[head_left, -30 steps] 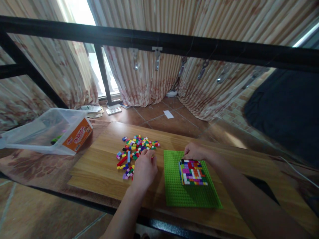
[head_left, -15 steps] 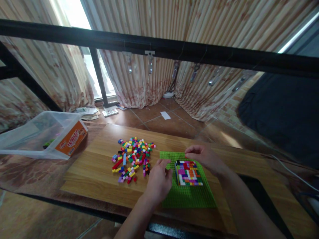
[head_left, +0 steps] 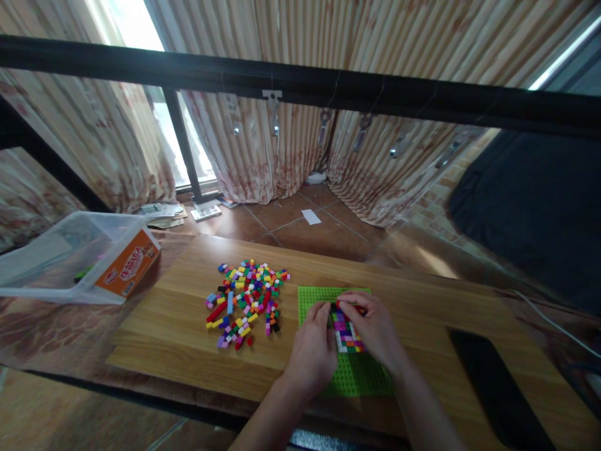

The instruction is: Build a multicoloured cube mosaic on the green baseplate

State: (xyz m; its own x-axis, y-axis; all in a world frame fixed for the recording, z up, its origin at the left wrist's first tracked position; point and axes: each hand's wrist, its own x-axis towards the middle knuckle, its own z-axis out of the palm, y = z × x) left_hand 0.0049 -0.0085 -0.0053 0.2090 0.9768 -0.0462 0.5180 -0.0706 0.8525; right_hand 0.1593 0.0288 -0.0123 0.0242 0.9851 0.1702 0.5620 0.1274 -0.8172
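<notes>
Red brick [head_left: 339,304] seemingly pinched in its fingers, the right hand [head_left: 374,326] has lowered to the block [head_left: 345,335], joined by the left hand [head_left: 313,347], fingers bunched, hold unclear, apparently shifting to fitting.

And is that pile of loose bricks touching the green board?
Apart. The head view shows a strip of wooden tabletop between the loose bricks and the green board.

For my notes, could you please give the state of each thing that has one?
Brick build: partly covered from view
Left hand: at the build's left edge
Right hand: over the build
Green baseplate: flat, partly covered
Loose bricks: scattered
Clear box: open on top
Curtains: parted
Dark slab: lying flat
</notes>
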